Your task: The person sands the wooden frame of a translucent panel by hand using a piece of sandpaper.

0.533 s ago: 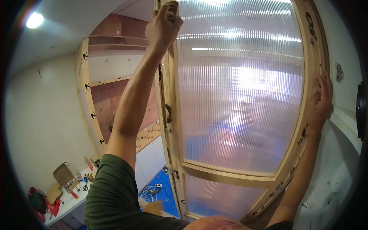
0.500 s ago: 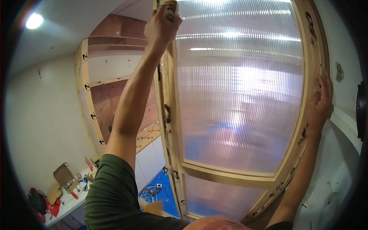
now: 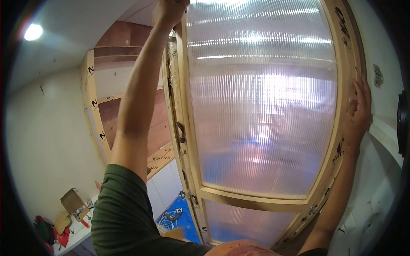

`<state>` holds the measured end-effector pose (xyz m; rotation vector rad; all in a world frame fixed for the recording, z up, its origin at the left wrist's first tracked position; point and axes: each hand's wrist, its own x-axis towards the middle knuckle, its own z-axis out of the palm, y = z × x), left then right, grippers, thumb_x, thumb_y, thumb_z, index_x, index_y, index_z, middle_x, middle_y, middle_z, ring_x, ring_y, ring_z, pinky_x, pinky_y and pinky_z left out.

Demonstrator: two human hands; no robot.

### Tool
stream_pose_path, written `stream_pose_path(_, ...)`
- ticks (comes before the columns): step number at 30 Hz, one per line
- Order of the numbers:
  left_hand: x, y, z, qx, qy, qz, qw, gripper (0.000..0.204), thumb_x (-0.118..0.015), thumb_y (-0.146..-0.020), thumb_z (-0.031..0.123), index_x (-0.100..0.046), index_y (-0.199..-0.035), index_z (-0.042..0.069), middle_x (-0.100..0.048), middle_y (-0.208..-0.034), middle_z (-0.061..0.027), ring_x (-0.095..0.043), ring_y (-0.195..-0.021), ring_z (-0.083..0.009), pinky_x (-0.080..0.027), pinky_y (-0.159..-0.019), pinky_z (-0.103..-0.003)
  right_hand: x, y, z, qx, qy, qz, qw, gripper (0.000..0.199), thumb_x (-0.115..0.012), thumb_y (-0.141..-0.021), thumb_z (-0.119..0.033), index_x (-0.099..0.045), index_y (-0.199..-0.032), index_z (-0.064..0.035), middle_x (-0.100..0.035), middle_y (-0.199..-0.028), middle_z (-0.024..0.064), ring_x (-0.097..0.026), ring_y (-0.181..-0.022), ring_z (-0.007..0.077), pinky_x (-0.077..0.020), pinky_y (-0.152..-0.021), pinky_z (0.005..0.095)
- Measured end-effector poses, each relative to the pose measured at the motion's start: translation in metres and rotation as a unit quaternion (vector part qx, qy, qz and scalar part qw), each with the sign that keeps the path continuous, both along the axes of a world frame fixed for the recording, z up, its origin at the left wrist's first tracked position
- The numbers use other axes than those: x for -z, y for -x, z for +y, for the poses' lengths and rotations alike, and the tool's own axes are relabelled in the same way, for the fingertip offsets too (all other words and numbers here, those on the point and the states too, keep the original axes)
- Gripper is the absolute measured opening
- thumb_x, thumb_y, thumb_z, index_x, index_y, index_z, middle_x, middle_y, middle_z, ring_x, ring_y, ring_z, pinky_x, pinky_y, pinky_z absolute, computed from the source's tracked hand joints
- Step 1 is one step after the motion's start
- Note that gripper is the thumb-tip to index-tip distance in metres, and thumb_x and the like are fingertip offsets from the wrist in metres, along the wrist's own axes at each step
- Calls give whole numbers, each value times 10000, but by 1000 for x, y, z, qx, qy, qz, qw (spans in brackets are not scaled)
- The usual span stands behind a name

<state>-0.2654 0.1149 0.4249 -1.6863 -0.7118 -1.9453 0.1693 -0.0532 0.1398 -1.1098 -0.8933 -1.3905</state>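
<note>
A tall door (image 3: 252, 196) with a cream-wrapped frame and ribbed translucent panes fills the middle of the view. My left hand (image 3: 170, 13) reaches up to its top left corner, closed, with its fingertips partly cut off by the upper edge. What it holds is hidden now; a small brownish, rough-looking thing showed in it earlier. On the right side of the frame lies my right hand (image 3: 358, 113), fingers stretched upward along the edge, holding nothing. A dark lever handle (image 3: 181, 132) sticks out of the door's left side, below my left hand.
Behind my left arm stands a wooden shelf unit (image 3: 128, 115) with wrapped edges. A white counter (image 3: 79, 234) at lower left bears an open cardboard box (image 3: 71, 200) and loose tools. Cables (image 3: 168, 219) lie on blue floor covering. A white wall (image 3: 382, 47) rises close on the right.
My left hand has moved up and slightly left, partly out of view. The door's left edge and shelves appear shifted left. My right hand stays at nearly the same place.
</note>
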Motion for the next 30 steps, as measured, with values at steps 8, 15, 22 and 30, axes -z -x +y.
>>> stream_pose_path(8,-26,54,13,242,-107,-45,963,362,-732,-971,287,-653,-1262,85,-660,-869,-20,-569,-676,-100,-475,-571,-261,-3,3,1,-1,-7,-10,1000,489,-492,-970,76,-628,-1389,-138,-538,-1521,64,-540,-1386,281,-502,-1139,409)
stream_pose_path(15,77,61,-11,86,-118,-41,988,494,-783,-866,331,-694,-1298,108,-745,-935,-67,-687,-811,-126,-558,-758,-299,-3,2,-1,-25,-1,-18,1000,522,-436,-944,133,-610,-1392,-71,-505,-1536,126,-490,-1425,314,-460,-1173,428)
stream_pose_path(22,71,27,4,-60,-106,-15,992,542,-772,-846,394,-688,-1315,137,-761,-1088,-154,-744,-986,-255,-573,-883,-397,-2,2,-2,-33,11,-9,999,516,-438,-936,111,-608,-1394,-55,-493,-1537,145,-483,-1427,332,-445,-1181,436)
stream_pose_path(30,61,12,22,-143,-108,-13,984,620,-737,-816,478,-658,-1343,160,-716,-1171,-157,-690,-1086,-339,-536,-934,-472,-1,5,-4,-59,14,-1,998,488,-457,-929,98,-632,-1358,-55,-500,-1535,127,-497,-1415,329,-453,-1177,441)
